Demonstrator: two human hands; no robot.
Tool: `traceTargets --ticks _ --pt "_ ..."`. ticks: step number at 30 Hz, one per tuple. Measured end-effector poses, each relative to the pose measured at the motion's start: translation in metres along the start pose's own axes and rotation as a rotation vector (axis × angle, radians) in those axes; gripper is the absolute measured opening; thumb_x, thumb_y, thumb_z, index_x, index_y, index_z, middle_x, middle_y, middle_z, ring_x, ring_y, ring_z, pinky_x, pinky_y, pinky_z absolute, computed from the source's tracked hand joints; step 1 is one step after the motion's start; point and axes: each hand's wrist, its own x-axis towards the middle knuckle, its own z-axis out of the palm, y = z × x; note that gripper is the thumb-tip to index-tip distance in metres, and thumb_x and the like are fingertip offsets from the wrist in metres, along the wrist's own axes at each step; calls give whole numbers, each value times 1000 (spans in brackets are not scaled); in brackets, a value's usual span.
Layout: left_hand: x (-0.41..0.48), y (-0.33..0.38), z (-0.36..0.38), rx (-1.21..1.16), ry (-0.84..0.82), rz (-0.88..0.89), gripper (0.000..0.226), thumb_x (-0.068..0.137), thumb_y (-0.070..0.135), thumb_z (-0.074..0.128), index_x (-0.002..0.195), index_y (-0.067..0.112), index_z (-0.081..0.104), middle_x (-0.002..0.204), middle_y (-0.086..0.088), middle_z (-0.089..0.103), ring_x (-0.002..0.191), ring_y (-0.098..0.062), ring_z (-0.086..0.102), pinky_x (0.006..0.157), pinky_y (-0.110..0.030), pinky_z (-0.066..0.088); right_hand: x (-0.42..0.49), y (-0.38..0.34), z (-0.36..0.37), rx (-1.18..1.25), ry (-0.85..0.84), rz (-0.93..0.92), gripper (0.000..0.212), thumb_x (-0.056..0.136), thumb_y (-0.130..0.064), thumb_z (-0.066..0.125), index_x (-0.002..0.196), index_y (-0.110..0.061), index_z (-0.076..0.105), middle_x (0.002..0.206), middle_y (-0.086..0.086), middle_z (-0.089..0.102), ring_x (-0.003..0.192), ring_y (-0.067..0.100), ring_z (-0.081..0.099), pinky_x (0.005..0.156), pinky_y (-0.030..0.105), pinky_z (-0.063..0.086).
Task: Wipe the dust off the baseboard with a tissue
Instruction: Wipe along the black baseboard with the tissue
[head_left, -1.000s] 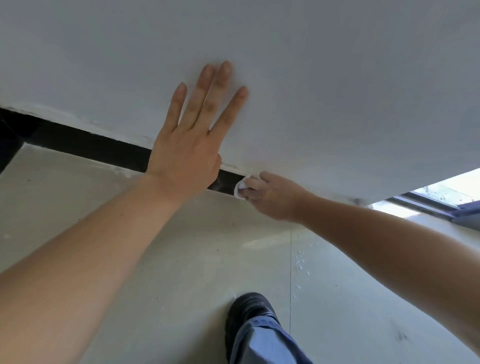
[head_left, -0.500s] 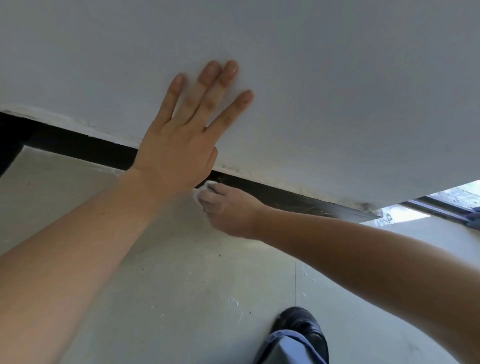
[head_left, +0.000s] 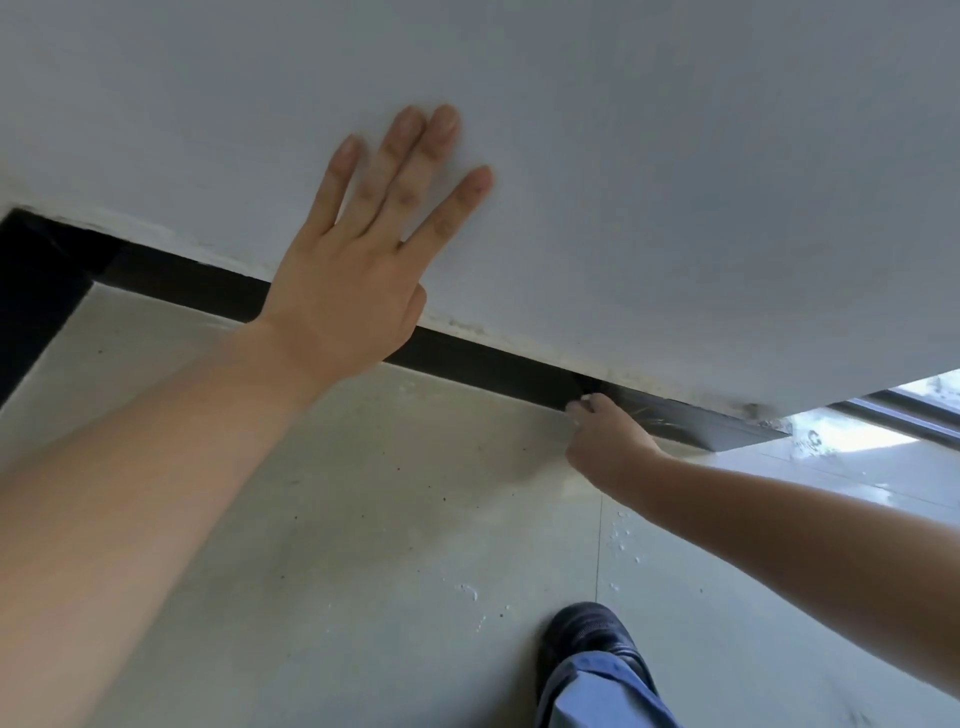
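Note:
A black baseboard (head_left: 488, 366) runs along the foot of the white wall (head_left: 623, 156), from a dark corner at the left down to the right. My left hand (head_left: 358, 275) lies flat on the wall with straight fingers, its heel covering part of the baseboard. My right hand (head_left: 605, 441) is at the baseboard further right, fingers curled round a white tissue (head_left: 583, 401); only a small white edge of it shows at my fingertips, against the board's lower edge.
The floor (head_left: 363, 519) is pale grey tile with dust specks and white splatter. My black shoe (head_left: 589, 642) and blue trouser leg stand at the bottom. A bright window frame (head_left: 893, 410) sits past the wall's right end.
My right hand slid left under my left hand, then back right along the baseboard with the tissue. My left hand stayed flat on the wall.

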Motion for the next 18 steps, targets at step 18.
traceTargets --ticks 18 --pt "38 67 0 0 74 260 73 92 13 44 155 10 6 159 -12 5 148 -29 5 120 -42 5 -22 28 47 -166 268 -17 9 62 -25 81 65 -20 74 99 -1 67 109 19 55 84 29 42"
